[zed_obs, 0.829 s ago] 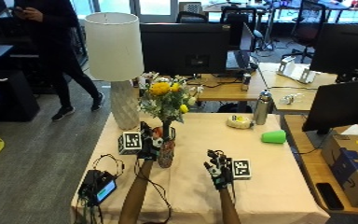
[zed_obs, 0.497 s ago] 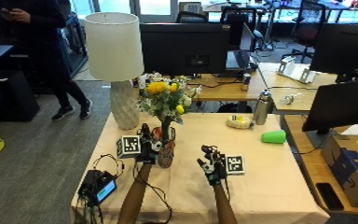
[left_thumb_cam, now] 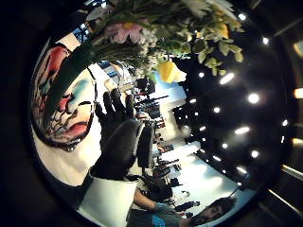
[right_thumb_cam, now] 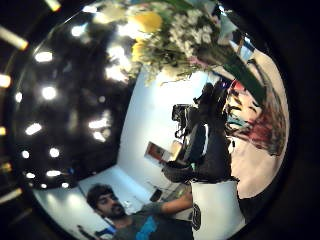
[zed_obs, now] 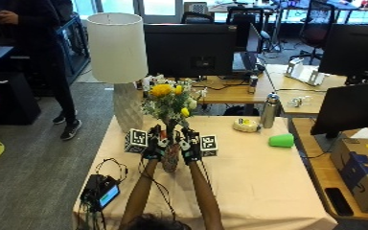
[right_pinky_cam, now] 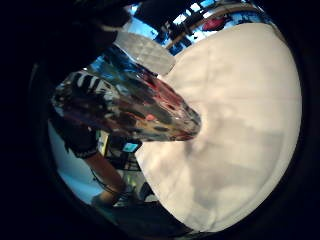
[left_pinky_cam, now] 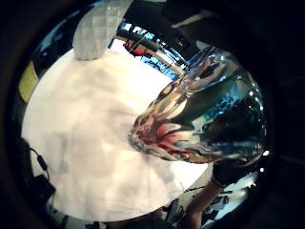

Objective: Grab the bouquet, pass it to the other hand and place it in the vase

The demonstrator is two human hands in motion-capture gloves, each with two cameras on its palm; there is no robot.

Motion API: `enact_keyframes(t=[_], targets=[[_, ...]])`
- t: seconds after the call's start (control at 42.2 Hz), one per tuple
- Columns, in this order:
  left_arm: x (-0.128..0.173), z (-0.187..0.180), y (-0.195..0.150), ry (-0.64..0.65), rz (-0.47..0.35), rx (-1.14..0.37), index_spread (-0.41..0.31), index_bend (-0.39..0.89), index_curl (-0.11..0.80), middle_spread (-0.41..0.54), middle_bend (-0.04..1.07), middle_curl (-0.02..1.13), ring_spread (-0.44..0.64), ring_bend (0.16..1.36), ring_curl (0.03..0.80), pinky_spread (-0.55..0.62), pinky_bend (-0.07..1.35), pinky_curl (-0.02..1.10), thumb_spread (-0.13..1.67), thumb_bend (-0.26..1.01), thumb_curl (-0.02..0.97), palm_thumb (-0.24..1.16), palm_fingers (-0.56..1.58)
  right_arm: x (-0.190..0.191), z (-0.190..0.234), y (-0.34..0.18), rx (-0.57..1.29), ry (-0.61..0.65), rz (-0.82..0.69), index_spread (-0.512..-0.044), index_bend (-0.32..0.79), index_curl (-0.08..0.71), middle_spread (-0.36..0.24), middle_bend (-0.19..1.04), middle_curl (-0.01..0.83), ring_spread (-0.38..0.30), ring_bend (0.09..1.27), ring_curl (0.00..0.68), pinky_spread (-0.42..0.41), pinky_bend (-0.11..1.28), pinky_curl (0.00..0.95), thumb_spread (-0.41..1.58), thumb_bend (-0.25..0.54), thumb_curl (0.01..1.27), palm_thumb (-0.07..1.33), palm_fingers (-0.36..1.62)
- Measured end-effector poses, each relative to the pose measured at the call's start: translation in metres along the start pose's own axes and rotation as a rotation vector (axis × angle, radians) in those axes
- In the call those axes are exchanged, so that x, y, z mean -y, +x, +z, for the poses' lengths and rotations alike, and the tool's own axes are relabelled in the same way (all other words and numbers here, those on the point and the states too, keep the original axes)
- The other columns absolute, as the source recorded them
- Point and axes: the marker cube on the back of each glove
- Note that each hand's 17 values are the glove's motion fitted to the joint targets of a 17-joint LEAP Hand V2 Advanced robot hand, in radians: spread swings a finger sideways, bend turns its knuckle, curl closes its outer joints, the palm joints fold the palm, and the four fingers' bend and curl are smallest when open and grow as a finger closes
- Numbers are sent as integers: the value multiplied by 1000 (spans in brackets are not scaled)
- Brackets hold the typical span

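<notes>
The bouquet (zed_obs: pixel 166 99) of yellow and white flowers stands upright in the patterned glass vase (zed_obs: pixel 170 161) on the beige table (zed_obs: pixel 267 182). My left hand (zed_obs: pixel 153 144) is at the vase's left side and my right hand (zed_obs: pixel 189 145) at its right side, both near the neck with fingers straight. Whether they touch the glass I cannot tell. From the left thumb side palm view, the right hand (left_thumb_cam: pixel 118 137) shows with fingers spread beside the vase (left_thumb_cam: pixel 61 99), under the flowers (left_thumb_cam: pixel 156 28). In the right thumb side palm view the left hand (right_thumb_cam: pixel 207 130) stands likewise by the vase (right_thumb_cam: pixel 260 120).
A lamp with a white shade (zed_obs: pixel 115 48) stands just behind and left of the vase. A tape roll (zed_obs: pixel 245 125), a metal bottle (zed_obs: pixel 270 110) and a green cup (zed_obs: pixel 281 140) lie at the back right. A small black device (zed_obs: pixel 101 189) with cables sits near the front left edge.
My right hand has moved left and away from me, from the open table up to the vase's right side. The left hand stays beside the vase.
</notes>
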Motion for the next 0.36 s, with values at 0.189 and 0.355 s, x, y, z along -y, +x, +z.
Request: enact_keyframes(t=[0.189,0.355], targets=[[-20,-3,74,-57,-74,197,-17,176,274,110,326,305,270,594,241,494,210,206,929,-55,256,196,364,34,39,20,9,-107,110,-305,117,194,-9,344,377,104,273,301,279,423,321,1044,94,420,749,388],[-20,-3,73,-41,-111,386,-13,168,296,111,377,333,285,561,238,519,144,190,927,-54,255,97,378,39,48,19,57,-171,108,-273,163,227,12,316,373,141,287,298,293,362,304,1063,92,469,802,425]])
